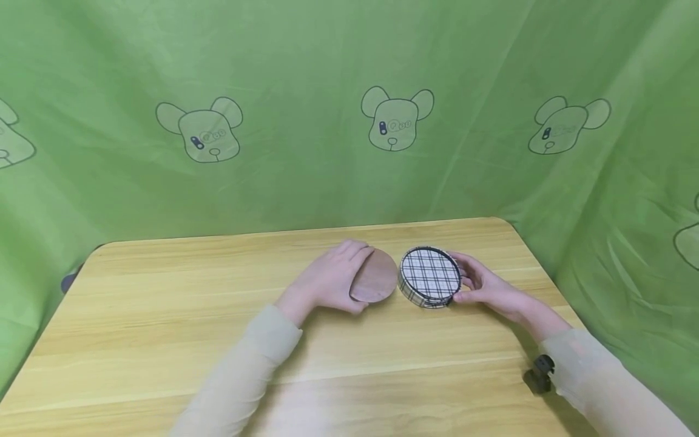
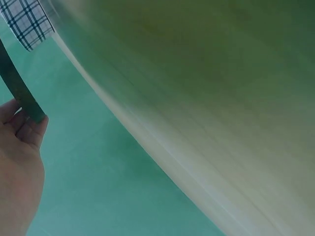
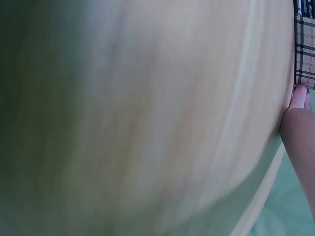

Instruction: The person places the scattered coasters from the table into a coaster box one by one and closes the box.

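Note:
My left hand (image 1: 338, 276) grips a flat, round brown lid (image 1: 377, 278) by its left edge, with the thumb at the near side and the fingers at the far side. In the left wrist view, the lid (image 2: 18, 83) appears as a dark curved band at the fingertips. Just to its right is a round plaid box (image 1: 430, 274), white with dark lines and a dark rim. My right hand (image 1: 486, 290) holds the box's right side between thumb and fingers. Part of the box's plaid wall (image 3: 305, 51) shows in the right wrist view beside the thumb.
Below is a light wooden table (image 1: 164, 328) with rounded far corners. A green curtain (image 1: 306, 145) printed with bear heads hangs behind it and along the sides. A small black device (image 1: 539, 373) sits by the right sleeve.

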Action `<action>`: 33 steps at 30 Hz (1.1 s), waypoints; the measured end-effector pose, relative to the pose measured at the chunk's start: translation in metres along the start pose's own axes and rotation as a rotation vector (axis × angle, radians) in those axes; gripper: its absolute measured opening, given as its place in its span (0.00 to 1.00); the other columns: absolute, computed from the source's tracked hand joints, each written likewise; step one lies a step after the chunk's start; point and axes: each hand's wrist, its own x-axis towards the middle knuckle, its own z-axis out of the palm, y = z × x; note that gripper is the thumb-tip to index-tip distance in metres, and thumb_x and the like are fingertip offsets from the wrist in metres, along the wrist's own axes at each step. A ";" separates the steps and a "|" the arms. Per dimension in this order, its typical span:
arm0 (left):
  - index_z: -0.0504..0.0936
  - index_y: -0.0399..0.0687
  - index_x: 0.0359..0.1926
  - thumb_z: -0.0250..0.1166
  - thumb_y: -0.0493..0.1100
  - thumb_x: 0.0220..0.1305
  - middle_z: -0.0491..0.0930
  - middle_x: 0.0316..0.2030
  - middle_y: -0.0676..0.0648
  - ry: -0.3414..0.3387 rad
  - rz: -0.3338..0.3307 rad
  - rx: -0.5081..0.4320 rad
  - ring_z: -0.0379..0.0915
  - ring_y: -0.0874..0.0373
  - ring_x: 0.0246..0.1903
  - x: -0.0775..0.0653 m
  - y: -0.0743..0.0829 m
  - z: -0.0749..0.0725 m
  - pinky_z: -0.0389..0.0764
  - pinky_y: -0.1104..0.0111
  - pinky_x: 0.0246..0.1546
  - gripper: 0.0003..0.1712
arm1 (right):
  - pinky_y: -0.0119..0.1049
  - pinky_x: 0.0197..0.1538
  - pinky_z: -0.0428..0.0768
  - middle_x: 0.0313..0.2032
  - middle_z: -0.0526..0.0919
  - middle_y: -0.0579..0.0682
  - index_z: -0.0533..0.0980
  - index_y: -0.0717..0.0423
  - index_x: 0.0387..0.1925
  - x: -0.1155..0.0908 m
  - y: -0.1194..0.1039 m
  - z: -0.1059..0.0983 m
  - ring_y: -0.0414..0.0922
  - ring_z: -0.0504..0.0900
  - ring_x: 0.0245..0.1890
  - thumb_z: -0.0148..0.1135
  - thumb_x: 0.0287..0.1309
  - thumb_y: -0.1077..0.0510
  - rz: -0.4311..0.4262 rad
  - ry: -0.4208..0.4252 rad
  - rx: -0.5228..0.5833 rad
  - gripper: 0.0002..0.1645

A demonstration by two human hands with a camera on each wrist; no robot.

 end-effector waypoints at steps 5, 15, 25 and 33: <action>0.64 0.40 0.78 0.76 0.66 0.47 0.72 0.71 0.43 0.013 0.017 0.008 0.68 0.50 0.72 0.005 0.006 0.002 0.71 0.60 0.79 0.62 | 0.14 0.65 0.70 0.82 0.43 0.72 0.42 0.62 0.84 0.000 0.000 0.000 0.23 0.68 0.64 0.70 0.60 0.70 0.002 0.001 -0.001 0.62; 0.64 0.41 0.78 0.75 0.69 0.49 0.71 0.72 0.44 0.015 0.034 -0.002 0.67 0.51 0.73 0.014 0.019 0.004 0.69 0.61 0.80 0.63 | 0.14 0.65 0.69 0.83 0.42 0.71 0.42 0.62 0.84 -0.004 0.001 0.003 0.23 0.66 0.64 0.70 0.60 0.70 0.008 0.004 0.004 0.62; 0.64 0.42 0.78 0.75 0.70 0.49 0.71 0.73 0.44 0.022 0.052 -0.006 0.67 0.52 0.72 0.024 0.031 0.008 0.69 0.62 0.80 0.63 | 0.13 0.65 0.69 0.82 0.41 0.72 0.41 0.62 0.84 -0.005 0.002 0.003 0.22 0.68 0.64 0.69 0.61 0.70 0.001 -0.003 0.009 0.61; 0.64 0.42 0.79 0.76 0.71 0.49 0.71 0.72 0.45 0.018 0.056 -0.009 0.66 0.52 0.73 0.034 0.041 0.010 0.68 0.63 0.80 0.64 | 0.14 0.65 0.70 0.82 0.41 0.73 0.41 0.62 0.84 -0.004 0.002 0.003 0.21 0.69 0.64 0.69 0.61 0.71 -0.002 -0.005 0.009 0.61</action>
